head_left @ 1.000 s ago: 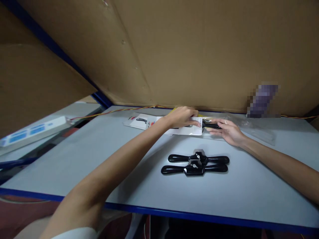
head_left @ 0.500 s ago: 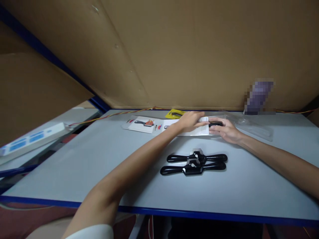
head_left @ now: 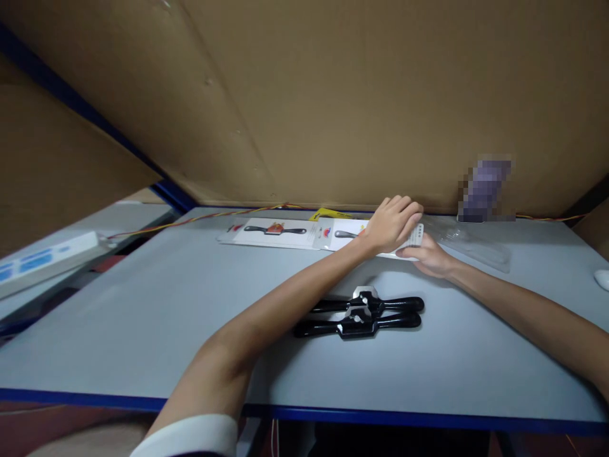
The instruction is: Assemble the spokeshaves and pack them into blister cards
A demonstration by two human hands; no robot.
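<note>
taking the two black spokeshaves (head_left: 359, 314) in the middle of the table (head_left: 143, 304) as the landmark: far to their left, off the table edge, a white power strip (head_left: 45, 261) lies on a lower surface. behind and left of them a printed card (head_left: 273, 231) lies flat near the cardboard wall (head_left: 333, 95), with a red and yellow wire (head_left: 200, 218) running along the table's back edge and a yellow tag (head_left: 328, 214) peeking out behind the cards.

directly behind the spokeshaves, the left hand (head_left: 392, 223) now rests on top of a second printed card (head_left: 375, 238), fingers curled down over its right end. a second ago that hand lay flatter and further left on the card, and a black handle showed at the card's right end; that handle is now hidden under the hands. the right hand (head_left: 428, 257) has tucked in just below the left, its fingers under the card's right edge, narrow and pinching; what it grips beneath i cannot tell. it looks as if the packaged tool is being worked out of or into its card.

behind and right of the spokeshaves, clear plastic packaging (head_left: 476, 244) lies against the wall. far right, a white object (head_left: 602, 278) sits at the frame's edge.
</note>
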